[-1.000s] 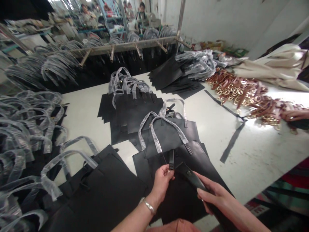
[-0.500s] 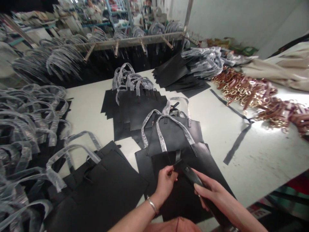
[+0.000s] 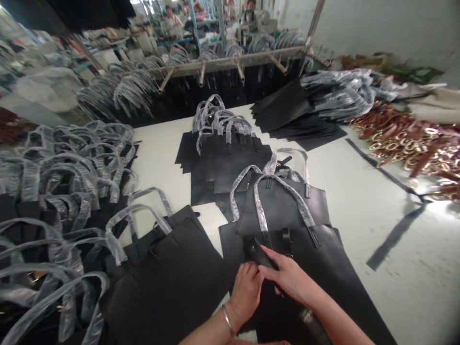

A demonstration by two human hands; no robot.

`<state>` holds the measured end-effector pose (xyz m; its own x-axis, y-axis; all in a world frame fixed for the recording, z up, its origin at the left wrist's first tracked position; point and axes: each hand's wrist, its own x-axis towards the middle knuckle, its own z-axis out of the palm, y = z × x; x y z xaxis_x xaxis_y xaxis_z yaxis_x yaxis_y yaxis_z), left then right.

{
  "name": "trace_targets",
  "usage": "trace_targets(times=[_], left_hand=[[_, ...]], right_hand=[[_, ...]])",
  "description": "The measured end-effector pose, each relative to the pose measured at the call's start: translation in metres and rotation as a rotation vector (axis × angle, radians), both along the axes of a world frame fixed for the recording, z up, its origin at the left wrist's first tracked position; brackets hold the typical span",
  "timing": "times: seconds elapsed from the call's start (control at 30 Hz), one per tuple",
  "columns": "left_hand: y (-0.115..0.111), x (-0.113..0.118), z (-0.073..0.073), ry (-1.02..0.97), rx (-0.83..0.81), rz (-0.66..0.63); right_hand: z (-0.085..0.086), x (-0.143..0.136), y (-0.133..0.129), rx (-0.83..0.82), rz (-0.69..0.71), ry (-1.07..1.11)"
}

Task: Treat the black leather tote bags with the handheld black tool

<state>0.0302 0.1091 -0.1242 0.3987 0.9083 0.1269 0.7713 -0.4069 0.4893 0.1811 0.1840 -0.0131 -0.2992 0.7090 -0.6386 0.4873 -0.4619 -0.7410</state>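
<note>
My right hand (image 3: 293,281) is wrapped round a long black handheld tool (image 3: 261,256), its exact kind unclear, with a metallic band toward the back. Against the tool's front end, my left hand (image 3: 246,291) has its fingers pinched together; whatever they hold is hidden. Both hands are over a black tote bag (image 3: 334,273) lying flat, whose handle (image 3: 298,203) is wrapped in clear plastic. A short black strap (image 3: 286,239) lies at the bag's top edge, just beyond my right hand. More black bags (image 3: 287,201) overlap behind it.
Left of my hands lie black bags (image 3: 179,273) and a heap of plastic-wrapped handles (image 3: 82,163). Brown straps with gold rings (image 3: 413,139) are piled at the right of the white table (image 3: 406,282), near a black strip (image 3: 395,235). A metal rack (image 3: 223,64) stands behind.
The view has turned left. My right hand and the tool have shifted left along the bag's top, away from the short strap, and now meet my left hand.
</note>
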Motion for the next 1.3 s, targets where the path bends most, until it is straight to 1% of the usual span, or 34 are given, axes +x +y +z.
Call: trace_targets(times=[0.1, 0.17, 0.2, 0.23, 0.37, 0.4, 0.47, 0.53, 0.6, 0.63, 0.7, 0.77, 0.8, 0.9, 0.97, 1.0, 1.07, 1.13, 1.23, 1.3], left_hand=[[0.0, 0.002, -0.002, 0.011, -0.005, 0.026], [0.001, 0.003, -0.001, 0.031, -0.025, 0.032], [0.001, 0.003, 0.0, 0.037, -0.035, 0.036], [0.001, 0.003, 0.001, 0.04, -0.04, 0.04], [-0.002, 0.003, 0.0, 0.024, -0.019, 0.04], [-0.003, 0.004, -0.001, 0.023, -0.011, 0.039], [-0.004, 0.005, -0.004, 0.034, -0.007, 0.044], [-0.001, 0.006, -0.005, 0.051, -0.025, 0.059], [0.006, 0.007, -0.002, 0.036, -0.049, 0.093], [0.011, 0.007, 0.002, 0.015, -0.059, 0.129], [0.025, 0.005, 0.012, -0.028, -0.077, 0.231], [0.043, 0.002, 0.023, -0.014, -0.105, 0.323], [0.053, 0.001, 0.027, 0.022, -0.121, 0.338], [0.082, -0.003, 0.034, 0.118, -0.136, 0.277], [0.096, -0.004, 0.035, 0.161, -0.138, 0.238], [0.101, -0.006, 0.035, 0.177, -0.142, 0.223], [0.109, -0.008, 0.033, 0.194, -0.161, 0.197], [0.113, -0.011, 0.031, 0.176, -0.201, 0.185], [0.118, -0.015, 0.027, 0.146, -0.29, 0.183], [0.119, -0.015, 0.025, 0.148, -0.322, 0.161]], right_hand=[[-0.003, -0.019, 0.015, 0.083, 0.042, -0.117], [-0.003, -0.023, 0.02, 0.176, 0.035, -0.177], [-0.002, -0.023, 0.02, 0.197, 0.033, -0.184], [-0.001, -0.021, 0.018, 0.188, 0.036, -0.17], [0.002, -0.011, 0.008, 0.025, 0.067, -0.085], [0.002, -0.012, 0.007, 0.022, 0.071, -0.09], [0.0, -0.019, 0.009, 0.1, 0.072, -0.132], [0.001, -0.028, 0.013, 0.222, 0.05, -0.175], [0.007, -0.029, 0.015, 0.279, 0.008, -0.155], [0.012, -0.024, 0.014, 0.261, -0.014, -0.111], [0.027, -0.003, 0.008, 0.186, -0.076, 0.022], [0.046, 0.031, -0.005, 0.126, -0.178, 0.144], [0.056, 0.051, -0.013, 0.119, -0.252, 0.178], [0.081, 0.113, -0.047, 0.146, -0.549, 0.143], [0.09, 0.15, -0.075, 0.157, -0.755, 0.061], [0.091, 0.165, -0.091, 0.149, -0.839, 0.022], [0.087, 0.186, -0.123, 0.101, -0.945, -0.044], [0.074, 0.196, -0.155, 0.023, -1.009, -0.096], [0.046, 0.194, -0.194, -0.081, -1.087, -0.114], [0.028, 0.188, -0.212, -0.153, -1.131, -0.072]])
